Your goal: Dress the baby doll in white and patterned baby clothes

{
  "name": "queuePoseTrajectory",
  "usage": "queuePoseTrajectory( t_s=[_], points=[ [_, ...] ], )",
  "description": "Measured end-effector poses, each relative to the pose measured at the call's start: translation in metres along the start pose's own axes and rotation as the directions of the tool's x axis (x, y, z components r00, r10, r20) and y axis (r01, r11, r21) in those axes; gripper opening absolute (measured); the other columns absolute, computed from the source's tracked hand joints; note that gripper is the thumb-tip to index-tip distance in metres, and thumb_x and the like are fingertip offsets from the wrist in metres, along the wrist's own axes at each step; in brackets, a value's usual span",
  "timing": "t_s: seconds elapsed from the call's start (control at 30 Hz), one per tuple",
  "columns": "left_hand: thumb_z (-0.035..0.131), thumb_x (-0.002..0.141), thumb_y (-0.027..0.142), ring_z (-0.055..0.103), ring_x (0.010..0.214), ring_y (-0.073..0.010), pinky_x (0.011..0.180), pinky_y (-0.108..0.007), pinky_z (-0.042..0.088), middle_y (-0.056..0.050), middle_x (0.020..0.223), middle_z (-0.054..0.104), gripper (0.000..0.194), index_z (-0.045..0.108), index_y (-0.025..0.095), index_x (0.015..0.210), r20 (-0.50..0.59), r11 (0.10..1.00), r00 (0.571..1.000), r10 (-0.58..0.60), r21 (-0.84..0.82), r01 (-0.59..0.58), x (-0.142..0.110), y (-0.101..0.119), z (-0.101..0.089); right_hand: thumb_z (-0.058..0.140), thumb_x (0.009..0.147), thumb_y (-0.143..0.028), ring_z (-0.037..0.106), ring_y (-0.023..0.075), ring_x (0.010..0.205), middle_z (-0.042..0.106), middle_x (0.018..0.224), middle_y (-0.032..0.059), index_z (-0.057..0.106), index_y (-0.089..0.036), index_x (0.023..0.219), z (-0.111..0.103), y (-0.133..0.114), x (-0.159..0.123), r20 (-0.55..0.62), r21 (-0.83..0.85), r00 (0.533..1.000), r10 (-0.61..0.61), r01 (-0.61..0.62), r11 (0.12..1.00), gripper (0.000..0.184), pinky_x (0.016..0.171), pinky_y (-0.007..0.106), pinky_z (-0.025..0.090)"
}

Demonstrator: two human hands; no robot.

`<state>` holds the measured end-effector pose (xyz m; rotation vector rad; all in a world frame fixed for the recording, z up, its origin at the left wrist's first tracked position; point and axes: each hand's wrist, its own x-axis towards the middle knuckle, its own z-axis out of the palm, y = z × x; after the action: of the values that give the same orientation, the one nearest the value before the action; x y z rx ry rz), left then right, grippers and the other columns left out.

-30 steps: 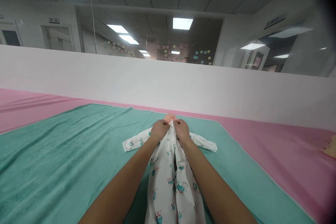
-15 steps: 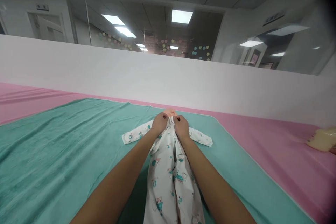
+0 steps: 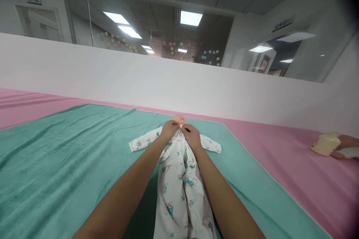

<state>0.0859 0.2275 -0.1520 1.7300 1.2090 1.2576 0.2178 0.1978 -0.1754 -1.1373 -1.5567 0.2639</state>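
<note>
A baby doll lies on its back, its head point(image 3: 179, 118) partly hidden behind my hands. It wears a white baby romper point(image 3: 171, 179) printed with small teal and pink figures, the sleeves spread out to both sides. At the neckline, my left hand point(image 3: 169, 130) pinches the collar edge with closed fingers. My right hand point(image 3: 192, 134) grips the opposite collar edge close beside it, thumb and fingertips together. Both hands nearly meet below the doll's chin. The fastening between the fingertips is too small to make out.
Beneath the doll spreads a teal blanket point(image 3: 92, 149) over a pink sheet point(image 3: 263, 138). At the right edge, a pale yellow object point(image 3: 325, 144) lies against a skin-toned shape I cannot identify. Behind stands a low white wall point(image 3: 140, 78) with glass above.
My view has shifted slightly right, bringing more of the yellow object in. My fingertips have come closer together at the collar, and the right hand's fingers have shifted slightly.
</note>
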Motion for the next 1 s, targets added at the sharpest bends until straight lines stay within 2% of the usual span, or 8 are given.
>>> queuePoseTrajectory(
  t_s=[0.5, 0.73, 0.87, 1.0],
  points=[
    [0.052, 0.074, 0.021, 0.062, 0.083, -0.0177, 0.076, -0.026, 0.044, -0.005, 0.086, 0.071, 0.019, 0.070, 0.016, 0.076, 0.081, 0.997, 0.994, 0.074, 0.018, -0.075, -0.0014, -0.0018, -0.0036, 0.057, 0.074, -0.031, 0.058, 0.0181, 0.098, 0.065, 0.102, 0.0008, 0.069, -0.025, 0.076, -0.0024, 0.0040, -0.0022, 0.045, 0.064, 0.999, 0.015, -0.018, 0.998, 0.014, 0.094, 0.034, 0.041],
    [0.057, 0.072, 0.035, 0.059, 0.083, -0.0203, 0.074, -0.028, 0.043, -0.006, 0.089, 0.069, 0.025, 0.069, 0.015, 0.082, 0.062, 0.994, 0.997, 0.043, 0.095, -0.049, -0.0032, 0.0041, -0.0032, 0.054, 0.076, -0.030, 0.056, 0.0175, 0.099, 0.062, 0.103, 0.0017, 0.069, -0.025, 0.080, -0.0052, -0.0005, -0.0040, 0.085, 0.056, 0.996, 0.017, -0.022, 0.998, 0.017, 0.092, 0.032, 0.041],
    [0.053, 0.071, 0.023, 0.059, 0.078, -0.0194, 0.073, -0.027, 0.043, -0.005, 0.079, 0.069, 0.018, 0.069, 0.015, 0.071, 0.090, 0.990, 0.994, 0.061, 0.119, -0.072, -0.0020, 0.0026, -0.0017, 0.052, 0.074, -0.029, 0.056, 0.0170, 0.092, 0.058, 0.096, 0.0044, 0.064, -0.020, 0.078, -0.0041, 0.0008, -0.0035, 0.036, 0.026, 0.999, 0.037, -0.038, 0.999, 0.016, 0.086, 0.031, 0.043],
    [0.049, 0.069, 0.015, 0.059, 0.085, -0.0201, 0.077, -0.026, 0.042, -0.006, 0.087, 0.070, 0.021, 0.070, 0.016, 0.074, 0.077, 0.987, 0.994, 0.078, 0.132, -0.088, -0.0019, 0.0020, -0.0015, 0.049, 0.072, -0.025, 0.054, 0.0159, 0.081, 0.056, 0.089, 0.0045, 0.058, -0.019, 0.077, -0.0016, 0.0020, -0.0027, -0.021, -0.043, 0.999, 0.048, -0.049, 0.998, 0.012, 0.078, 0.030, 0.045]
  ],
)
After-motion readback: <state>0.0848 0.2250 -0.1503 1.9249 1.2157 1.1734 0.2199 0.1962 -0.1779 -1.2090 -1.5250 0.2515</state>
